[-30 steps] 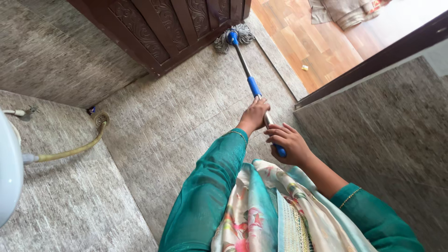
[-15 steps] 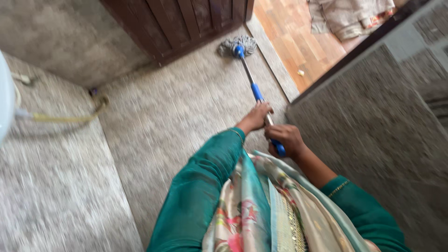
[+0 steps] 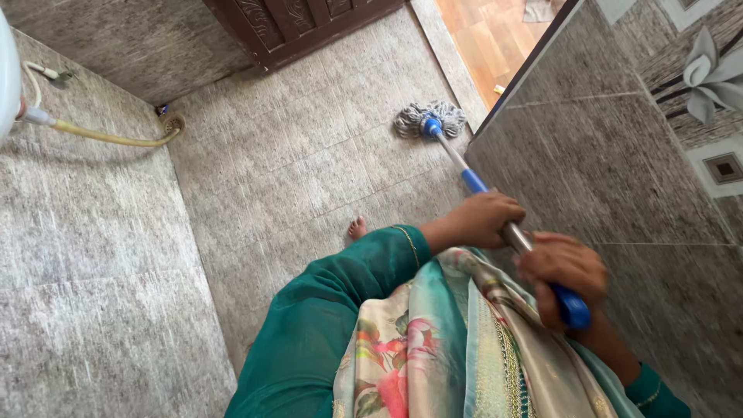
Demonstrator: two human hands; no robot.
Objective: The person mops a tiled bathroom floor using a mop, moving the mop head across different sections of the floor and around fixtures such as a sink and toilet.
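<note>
Left hand and right hand grasping mop handle, mop head on grey tiled floor, tiled wall alongside

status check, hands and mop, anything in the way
Left hand and right hand both gripping mop handle. Mop head on tiled floor, close to tiled wall. Bare foot and yellow hose clear of it.

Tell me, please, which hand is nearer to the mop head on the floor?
The left hand: it grips the metal handle partway down toward the mop head. The right hand holds the blue end grip, farther up.
</note>
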